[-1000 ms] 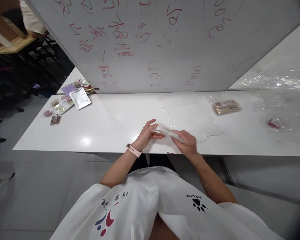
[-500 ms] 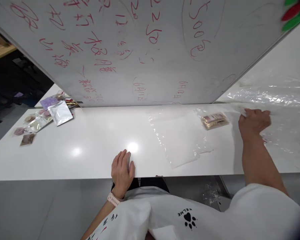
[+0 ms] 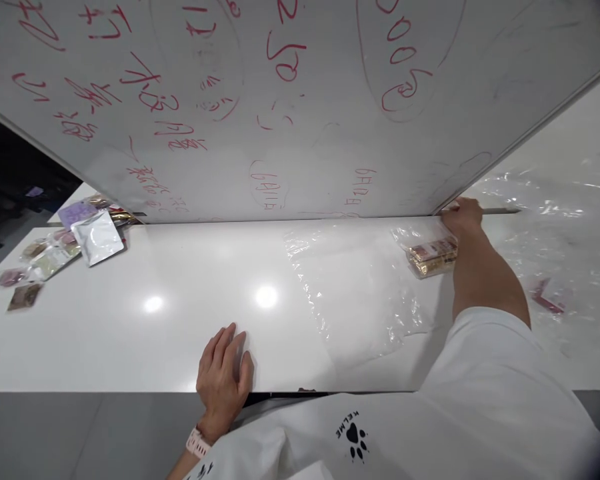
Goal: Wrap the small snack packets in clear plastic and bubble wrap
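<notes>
My left hand point(image 3: 225, 373) rests palm down on the white table point(image 3: 155, 347) near its front edge, fingers stretched out and holding nothing. My right hand point(image 3: 463, 217) is at the far side of the table, by the lower right corner of the whiteboard point(image 3: 320, 153). Its fingers are curled and partly hidden, so what they hold cannot be made out. Just below it lies a gold packet point(image 3: 433, 258) in clear plastic, partly covered by my forearm. A large, flat clear plastic bag point(image 3: 360, 300) spreads to the left of the packet.
At the left end lie several small packets, including a silver pouch point(image 3: 99, 239), a purple packet point(image 3: 77, 215) and a brown packet point(image 3: 25, 297). More crinkled clear plastic film point(image 3: 570, 247) covers the right side, with a red-marked piece point(image 3: 549, 297) among it.
My right hand has moved left and farther back, to the whiteboard's corner. My left hand stays flat on the table. The view has shifted closer to the board.
</notes>
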### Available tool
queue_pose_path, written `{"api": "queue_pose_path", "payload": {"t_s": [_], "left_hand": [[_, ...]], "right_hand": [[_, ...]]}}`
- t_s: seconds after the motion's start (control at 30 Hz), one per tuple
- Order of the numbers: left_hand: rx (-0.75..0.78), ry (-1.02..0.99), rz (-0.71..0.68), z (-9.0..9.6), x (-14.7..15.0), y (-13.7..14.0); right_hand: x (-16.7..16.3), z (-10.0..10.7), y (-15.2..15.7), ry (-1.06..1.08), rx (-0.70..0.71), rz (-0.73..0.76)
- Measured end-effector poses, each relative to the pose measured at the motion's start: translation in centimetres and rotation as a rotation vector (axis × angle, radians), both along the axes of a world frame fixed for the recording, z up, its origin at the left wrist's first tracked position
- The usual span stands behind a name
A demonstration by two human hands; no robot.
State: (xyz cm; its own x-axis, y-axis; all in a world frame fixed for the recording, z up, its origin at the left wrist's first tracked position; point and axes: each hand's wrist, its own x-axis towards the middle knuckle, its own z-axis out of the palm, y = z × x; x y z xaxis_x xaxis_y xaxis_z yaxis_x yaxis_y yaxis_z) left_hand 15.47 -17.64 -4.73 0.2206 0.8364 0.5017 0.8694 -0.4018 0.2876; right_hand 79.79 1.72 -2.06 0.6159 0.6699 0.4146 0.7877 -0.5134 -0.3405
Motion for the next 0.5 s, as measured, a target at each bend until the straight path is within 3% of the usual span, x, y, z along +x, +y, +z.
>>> {"api": "queue_pose_path", "payload": {"t_s": [0.1, 0.2, 0.27, 0.33, 0.37, 0.43, 0.5], "left_hand": [[0.000, -0.003, -0.001, 0.0, 0.0, 0.0], [0.007, -0.013, -0.004, 0.0, 0.0, 0.1], [0.008, -0.017, -0.017, -0.1, 0.0, 0.2], [0.007, -0.011, -0.030, -0.1, -0.1, 0.3], [0.012, -0.002, -0.034, -0.1, -0.2, 0.3], [0.028, 0.018, -0.035, -0.1, -0.2, 0.4], [0.042, 0.031, -0.030, -0.1, -0.2, 0.4]], "right_hand": [[-1.0, 0.6, -0.6, 0.107, -0.072, 0.001], [-3.2, 0.8, -4.1, 0.083, -0.008, 0.020], [-5.4, 0.3, -7.7, 0.044, -0.001, 0.165], [-7.9, -0.6, -11.5, 0.044, -0.118, 0.388], [-9.0, -1.1, -13.1, 0.047, -0.170, 0.433], [-10.9, -2.0, -15.6, 0.056, -0.261, 0.420], [-12.0, -2.5, -16.7, 0.068, -0.302, 0.318]]}}
